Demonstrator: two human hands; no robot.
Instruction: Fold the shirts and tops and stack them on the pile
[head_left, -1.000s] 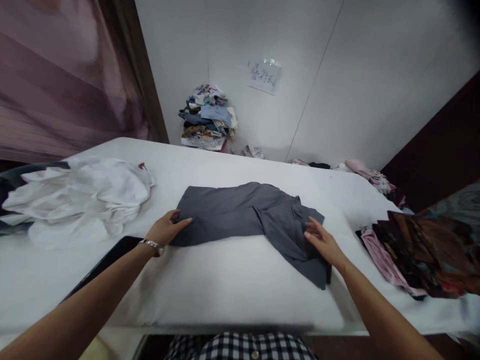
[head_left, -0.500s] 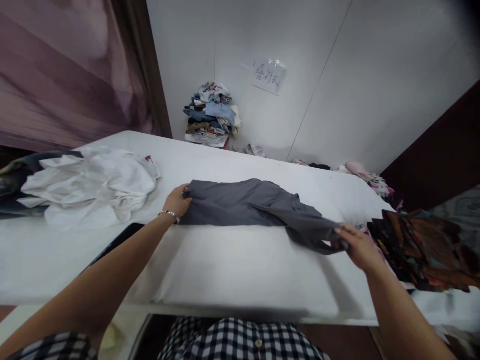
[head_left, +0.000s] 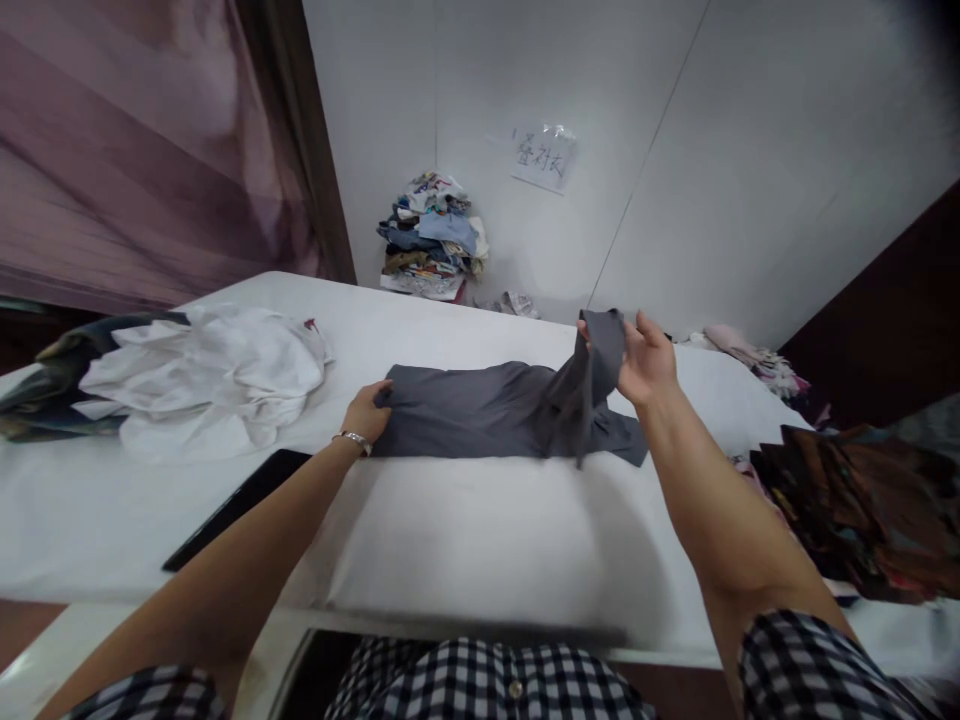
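Gripping the left end of the grey garment point(head_left: 472, 410), your left hand point(head_left: 370, 412) has its fingers closed on the cloth, with a bracelet point(head_left: 354, 440) around the wrist. Your right hand point(head_left: 626, 350) is raised and partly open: its fingers run behind a lifted flap of the same garment, fingertips showing at the flap's left edge, while your thumb stands away from it. Whether those fingers pinch the cloth, I cannot tell. The rest of the garment lies in a long strip across the middle of the white tabletop point(head_left: 480, 540), in front of you.

Just beside your left forearm lies a flat black object point(head_left: 240, 505). Farther to your left is a heap of white cloth point(head_left: 217, 375), touching darker clothing point(head_left: 67, 370). Near your right forearm sits a pile of brown patterned clothes point(head_left: 855, 510), and beyond it, by the wall, some pink cloth point(head_left: 731, 343). At the far edge stands a mixed stack of clothes point(head_left: 435, 235), with a handwritten sign point(head_left: 545, 158) on the wall to its right.
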